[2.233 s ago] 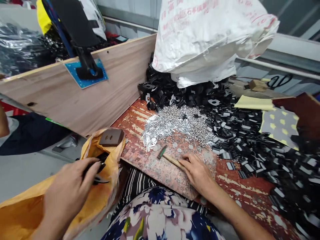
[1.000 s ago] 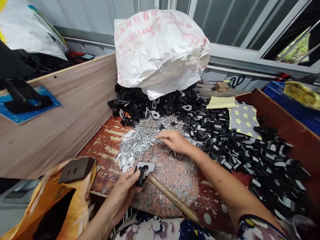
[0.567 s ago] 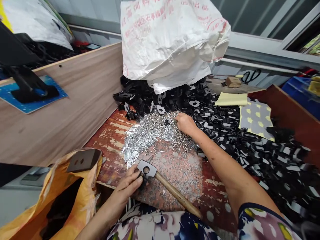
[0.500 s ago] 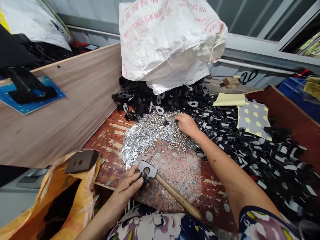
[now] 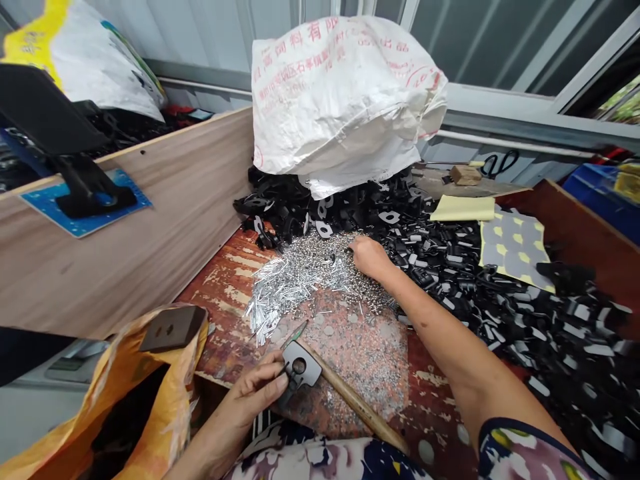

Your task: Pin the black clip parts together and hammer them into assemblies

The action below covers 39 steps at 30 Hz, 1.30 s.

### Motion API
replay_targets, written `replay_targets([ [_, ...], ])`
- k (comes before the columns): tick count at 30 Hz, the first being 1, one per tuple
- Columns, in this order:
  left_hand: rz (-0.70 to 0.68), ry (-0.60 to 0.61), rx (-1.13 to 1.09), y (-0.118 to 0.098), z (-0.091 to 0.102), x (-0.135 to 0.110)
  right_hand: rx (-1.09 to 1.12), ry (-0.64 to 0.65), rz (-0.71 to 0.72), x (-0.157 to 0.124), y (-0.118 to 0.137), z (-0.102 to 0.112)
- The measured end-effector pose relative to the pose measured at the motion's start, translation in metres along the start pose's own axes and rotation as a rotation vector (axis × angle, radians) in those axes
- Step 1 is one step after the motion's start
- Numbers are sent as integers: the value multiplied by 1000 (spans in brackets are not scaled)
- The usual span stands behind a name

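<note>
At the far left a black stand [image 5: 75,180] sits on a blue plate [image 5: 85,207] atop a wooden partition [image 5: 150,207]. Below it an orange bag [image 5: 125,400] hangs open at the bench edge, with a dark brown block [image 5: 173,328] resting on its rim. Just right of the bag, the left hand [image 5: 250,400] pinches a black plastic clip with a round hole [image 5: 299,368] between thumb and fingertips, its grip closed on the part, low over the worn red bench [image 5: 225,293]. A wooden-handled hammer [image 5: 350,400] lies just beside the clip, its handle running toward the person's lap. Further back in the middle, the right hand [image 5: 370,257] rests palm down on a heap of small silver metal pins [image 5: 300,273]; its fingers are curled into the pile, and whether they hold anything cannot be told. Behind stands a white woven sack [image 5: 345,100]. To the right spreads a mass of black plastic parts [image 5: 500,287], with a yellow sheet [image 5: 463,208] and scissors [image 5: 503,162] beyond.
</note>
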<state>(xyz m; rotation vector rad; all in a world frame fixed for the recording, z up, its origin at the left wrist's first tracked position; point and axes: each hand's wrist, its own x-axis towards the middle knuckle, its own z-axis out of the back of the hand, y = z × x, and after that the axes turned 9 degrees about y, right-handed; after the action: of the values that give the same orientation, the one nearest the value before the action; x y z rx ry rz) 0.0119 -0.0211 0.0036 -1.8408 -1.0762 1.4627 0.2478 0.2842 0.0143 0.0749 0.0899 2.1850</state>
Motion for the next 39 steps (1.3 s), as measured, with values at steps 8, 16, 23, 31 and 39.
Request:
replay_targets([
  [8,-44,44,-34,-15,-20,13,313,-260,-61,-103,32,9],
  [16,-251,289,-117,-30,-66,29,724,-413,143,-163,118,14],
  [23,-353,334,-62,-25,-69,27,670,-467,138,-175,135,8],
  [31,-250,253,84,-19,-45,22,1146,-163,2,-190,161,-20],
  [39,-165,229,97,-13,-23,19,683,21,53,-181,113,-14],
])
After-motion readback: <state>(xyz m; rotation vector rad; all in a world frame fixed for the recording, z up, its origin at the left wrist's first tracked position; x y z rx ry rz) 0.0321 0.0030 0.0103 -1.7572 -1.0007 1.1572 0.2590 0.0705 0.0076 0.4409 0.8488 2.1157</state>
